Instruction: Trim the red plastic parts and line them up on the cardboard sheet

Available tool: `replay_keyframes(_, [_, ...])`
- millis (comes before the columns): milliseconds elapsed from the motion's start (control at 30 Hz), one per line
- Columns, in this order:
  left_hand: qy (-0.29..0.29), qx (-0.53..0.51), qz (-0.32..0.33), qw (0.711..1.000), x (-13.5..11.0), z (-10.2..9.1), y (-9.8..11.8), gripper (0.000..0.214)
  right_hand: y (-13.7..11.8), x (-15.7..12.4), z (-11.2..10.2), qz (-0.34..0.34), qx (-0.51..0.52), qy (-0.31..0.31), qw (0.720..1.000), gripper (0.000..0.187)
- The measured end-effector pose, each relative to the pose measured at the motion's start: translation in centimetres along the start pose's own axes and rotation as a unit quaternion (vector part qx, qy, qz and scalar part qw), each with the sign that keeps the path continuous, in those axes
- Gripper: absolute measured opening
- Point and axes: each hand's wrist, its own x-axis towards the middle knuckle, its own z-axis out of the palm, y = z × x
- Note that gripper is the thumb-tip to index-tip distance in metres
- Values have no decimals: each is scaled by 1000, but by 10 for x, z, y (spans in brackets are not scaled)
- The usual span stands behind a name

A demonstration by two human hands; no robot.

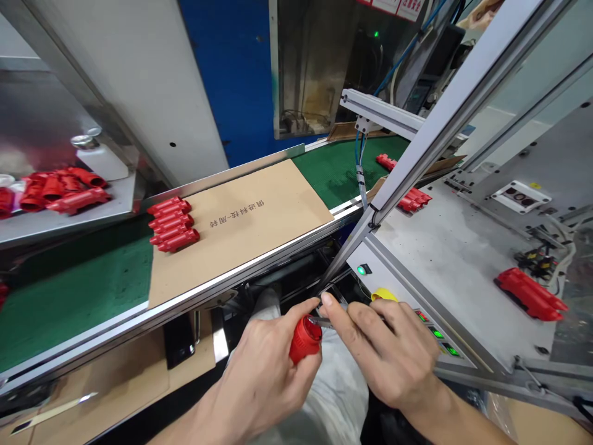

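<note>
In the head view my left hand [273, 358] is closed round a red tubular plastic part [306, 341], its round open end facing up and to the right. My right hand [386, 349] grips a slim metal tool [320, 322], whose tip is at the rim of that opening. Most of the tool is hidden in my right fingers, so its exact kind does not show. Both hands are close together above my lap, in front of the conveyor.
Several red parts [172, 224] lie in a row on a cardboard sheet [250, 235] over the green conveyor belt [83, 296]. More red parts [60, 188] and a white bottle [99, 154] stand left. A metal post [445, 105] rises right, beside a machine table [445, 259].
</note>
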Motion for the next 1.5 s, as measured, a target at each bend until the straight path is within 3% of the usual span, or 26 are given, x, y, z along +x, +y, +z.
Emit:
replay_keyframes(267, [-6,-32,0,999,2,-5,3,55,-7,-7,13,81,89,6,993,55])
replay_keyframes(533, [6,-18,11,1000,-3,-3,-3,54,-7,-8,15,143,170,26,975,54])
replay_keyframes(800, [45,-9,37,998,-3,0,-1,57,-21,2,-5,128,79,-9,989,41])
replay_keyframes(1167, [62,-44,70,995,-5,3,0,46,-26,-1,-5,134,17,-16,991,41])
replay_keyframes(1500, [71,-43,72,994,-6,7,-2,47,-24,-2,-5,132,34,-30,990,42])
